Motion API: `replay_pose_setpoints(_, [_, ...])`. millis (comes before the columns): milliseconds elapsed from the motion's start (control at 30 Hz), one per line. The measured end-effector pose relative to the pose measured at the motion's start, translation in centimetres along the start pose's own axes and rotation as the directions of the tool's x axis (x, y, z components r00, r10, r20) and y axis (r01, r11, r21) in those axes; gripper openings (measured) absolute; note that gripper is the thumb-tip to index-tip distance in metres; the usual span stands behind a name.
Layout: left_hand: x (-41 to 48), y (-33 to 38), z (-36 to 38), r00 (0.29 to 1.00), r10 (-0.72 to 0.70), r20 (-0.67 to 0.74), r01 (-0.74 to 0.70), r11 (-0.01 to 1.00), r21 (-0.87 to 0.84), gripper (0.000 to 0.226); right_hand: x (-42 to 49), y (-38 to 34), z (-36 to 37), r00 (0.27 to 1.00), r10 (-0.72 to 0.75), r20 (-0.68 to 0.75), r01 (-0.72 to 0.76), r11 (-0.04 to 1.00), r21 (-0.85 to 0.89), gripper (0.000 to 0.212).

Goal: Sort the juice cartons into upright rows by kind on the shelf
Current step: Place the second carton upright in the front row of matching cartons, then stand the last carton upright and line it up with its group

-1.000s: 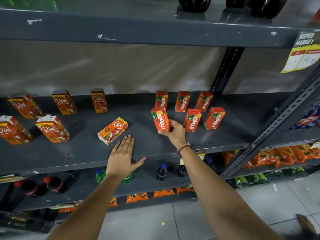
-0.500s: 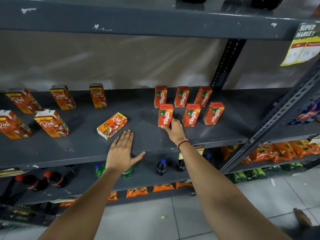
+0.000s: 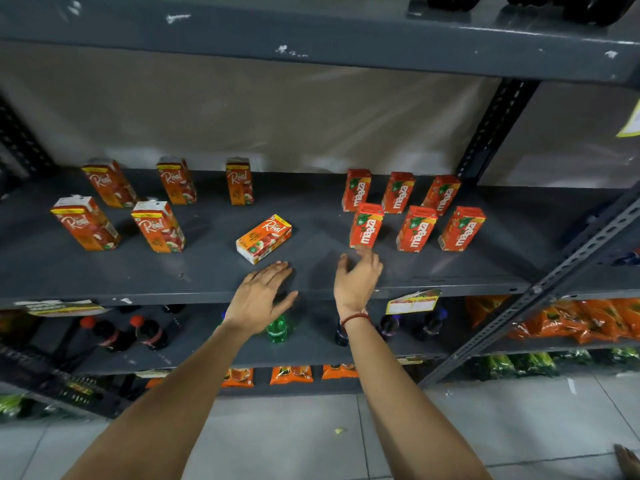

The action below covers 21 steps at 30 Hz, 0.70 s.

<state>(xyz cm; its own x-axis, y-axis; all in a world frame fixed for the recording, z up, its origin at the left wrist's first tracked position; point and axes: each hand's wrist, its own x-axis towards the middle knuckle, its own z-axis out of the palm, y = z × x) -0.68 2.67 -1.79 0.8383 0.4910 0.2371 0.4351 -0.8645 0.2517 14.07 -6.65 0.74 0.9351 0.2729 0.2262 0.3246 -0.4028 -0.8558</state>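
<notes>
On the shelf (image 3: 485, 271): six Maaza cartons (image 3: 367, 226) upright – one Real carton (image 3: 264, 238) lying flat
Left hand (image 3: 258, 301): spread, empty
Right hand (image 3: 356, 278): fingers loose, just below the front-left Maaza, holding nothing

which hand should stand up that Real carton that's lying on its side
Left. The left hand lies open just in front of the tipped Real carton; the right hand is farther off, by the Maaza carton.
</notes>
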Motion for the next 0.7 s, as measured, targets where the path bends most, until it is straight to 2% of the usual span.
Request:
replay_pose_setpoints(167, [-2.8,-4.2,-2.0,0.989,-0.122,-0.083,0.118,0.992,-0.044,0.054,-2.3,-4.1,4.1,0.943,0.019,0.333,-0.048,0.996,0.079,0.031])
replay_pose_setpoints(233, [-3.4,-5.7,-2.8,0.982,-0.159,-0.102,0.156,0.987,-0.038,0.054,-2.7,-6.1,5.6,0.899,0.055,0.433,-0.092,0.994,0.063,0.028])
replay_pose_setpoints(300, [-3.6,-6.7,-3.4,0.977,-0.184,-0.111,0.183,0.983,-0.025,0.054,-2.9,-7.7,6.9,0.858,0.111,0.501,-0.154,0.987,0.044,0.034])
replay_pose_setpoints(400, [-3.6,-8.0,-3.6,0.967,-0.230,-0.104,0.231,0.973,-0.005,0.059,-3.2,-9.1,8.6,0.816,0.267,0.513,-0.308,0.951,-0.004,0.055])
replay_pose_setpoints(500, [-3.5,-9.0,-3.3,0.956,-0.285,-0.064,0.287,0.958,0.024,0.066,-3.5,-9.9,9.8,0.795,0.388,0.467,-0.384,0.917,-0.108,0.076])
replay_pose_setpoints(700, [-3.3,-9.4,-2.5,0.950,-0.310,-0.046,0.312,0.949,0.048,0.065,-2.9,-11.1,10.8,0.761,0.485,0.430,-0.459,0.872,-0.172,0.075])
